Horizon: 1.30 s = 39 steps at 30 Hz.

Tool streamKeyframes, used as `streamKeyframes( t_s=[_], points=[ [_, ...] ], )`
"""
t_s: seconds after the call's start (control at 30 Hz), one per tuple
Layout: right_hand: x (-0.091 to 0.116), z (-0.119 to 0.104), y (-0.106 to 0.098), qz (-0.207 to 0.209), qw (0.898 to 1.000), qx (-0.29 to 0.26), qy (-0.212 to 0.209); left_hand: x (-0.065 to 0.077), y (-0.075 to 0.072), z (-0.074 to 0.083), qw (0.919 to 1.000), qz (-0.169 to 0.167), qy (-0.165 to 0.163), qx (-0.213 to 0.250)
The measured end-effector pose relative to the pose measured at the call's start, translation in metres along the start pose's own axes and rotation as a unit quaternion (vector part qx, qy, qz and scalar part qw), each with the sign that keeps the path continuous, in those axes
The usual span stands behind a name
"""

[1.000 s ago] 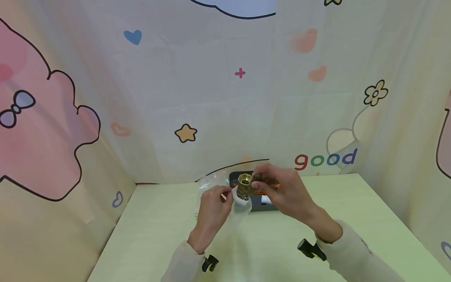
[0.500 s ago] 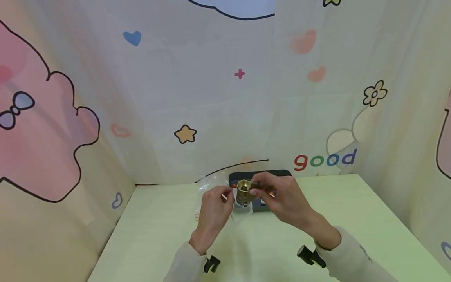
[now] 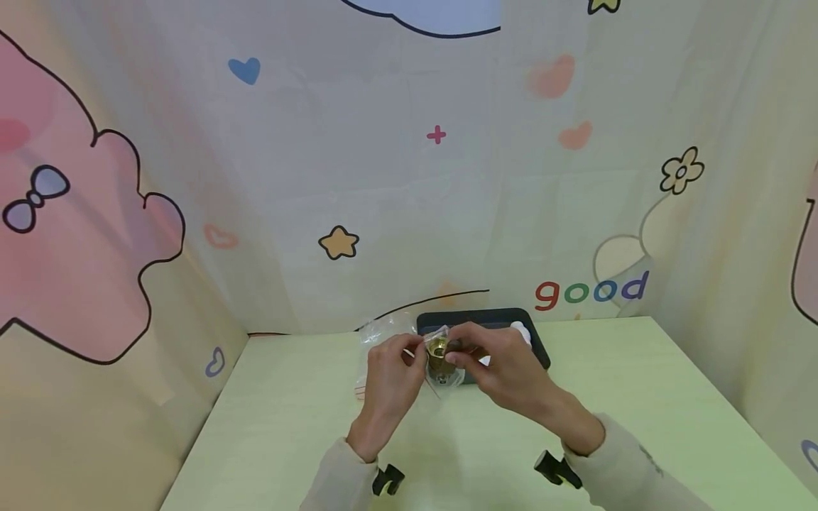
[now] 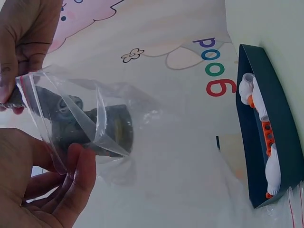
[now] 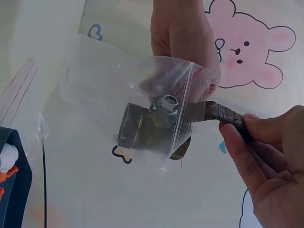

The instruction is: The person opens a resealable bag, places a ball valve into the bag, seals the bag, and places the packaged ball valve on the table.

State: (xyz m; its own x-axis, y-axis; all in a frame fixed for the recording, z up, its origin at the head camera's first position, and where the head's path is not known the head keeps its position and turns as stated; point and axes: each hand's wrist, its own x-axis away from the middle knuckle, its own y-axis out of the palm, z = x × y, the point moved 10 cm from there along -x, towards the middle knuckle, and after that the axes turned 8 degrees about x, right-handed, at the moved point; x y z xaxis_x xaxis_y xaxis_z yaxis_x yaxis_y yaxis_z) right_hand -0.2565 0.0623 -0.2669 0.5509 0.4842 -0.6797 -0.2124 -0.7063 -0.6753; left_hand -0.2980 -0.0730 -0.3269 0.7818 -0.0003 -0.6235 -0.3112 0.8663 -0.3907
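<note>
A brass ball valve (image 3: 437,348) sits mostly inside a clear zip-lock bag (image 4: 142,102), seen through the plastic in both wrist views. My left hand (image 3: 393,372) pinches the bag's open edge between thumb and fingers. From the other side, my right hand (image 3: 511,362) pinches the valve's lever handle (image 5: 221,113), which sticks out past the red zip line. Valve body (image 5: 137,128) and its stem nut (image 5: 167,103) lie within the bag, the threaded end toward its bottom. The bag hangs above the table, between the two hands.
Behind the hands, a dark tray (image 3: 540,348) holds white parts (image 4: 272,171) and orange pieces (image 4: 267,135). Another clear bag (image 3: 373,362) with red lines lies on the table left of the tray. A printed curtain (image 3: 383,177) stands at the table's back edge.
The right hand has moved down and slightly left, taking the valve from above the bag's mouth into it. The left hand stays nearly in place, and more of the tray shows.
</note>
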Motion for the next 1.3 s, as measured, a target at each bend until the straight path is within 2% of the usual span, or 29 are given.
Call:
streamKeyframes(
  t_s=[0.33,0.73,1.07,1.3],
  points=[
    [0.0,0.008,0.018,-0.019,1.0,0.02,0.01,0.0,-0.002,0.004,0.9995,0.001,-0.007,0.031],
    [0.003,0.024,0.048,-0.096,0.991,0.08,0.042,0.001,-0.001,0.01,0.9975,0.003,-0.004,0.071],
    [0.008,0.034,0.072,-0.155,0.98,0.109,0.059,0.006,-0.005,0.012,0.9987,0.003,-0.002,0.052],
    [0.012,0.034,0.081,-0.176,0.973,0.143,0.039,0.007,-0.006,0.017,0.9987,0.007,0.016,0.047]
  ],
)
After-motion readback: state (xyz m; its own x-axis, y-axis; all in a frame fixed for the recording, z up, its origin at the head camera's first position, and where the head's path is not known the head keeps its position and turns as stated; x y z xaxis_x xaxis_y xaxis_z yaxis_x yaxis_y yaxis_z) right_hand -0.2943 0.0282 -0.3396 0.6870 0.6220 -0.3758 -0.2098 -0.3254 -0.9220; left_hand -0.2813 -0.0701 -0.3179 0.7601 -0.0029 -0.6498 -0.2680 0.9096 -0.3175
